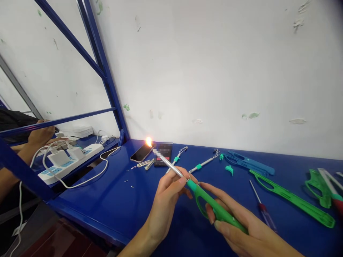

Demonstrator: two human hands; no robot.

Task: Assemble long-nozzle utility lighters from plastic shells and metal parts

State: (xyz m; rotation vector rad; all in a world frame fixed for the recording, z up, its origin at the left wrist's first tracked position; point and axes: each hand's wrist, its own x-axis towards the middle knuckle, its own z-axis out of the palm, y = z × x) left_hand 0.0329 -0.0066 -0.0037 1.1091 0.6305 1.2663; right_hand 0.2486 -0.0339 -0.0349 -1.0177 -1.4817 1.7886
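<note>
My left hand (167, 200) has its thumb and fingers closed around the silver tube of a green lighter (211, 201), just ahead of its teal collar. Around the green handle wraps my right hand (235, 221), with fingers near the trigger loop. A flame (149, 141) burns at the tube's far tip, above a dark phone (142, 152). Beyond my left hand lie two loose metal tubes with teal collars, one (174, 160) partly behind the lighter and the other (205, 165) to its right.
Green casing (292, 201), blue casing (249, 163) and a screwdriver (264, 214) lie on the right of the blue table (93, 210). A second phone (164, 153) is near the wall. At left are a blue frame, a power strip (71, 162) and another person's hand (41, 134).
</note>
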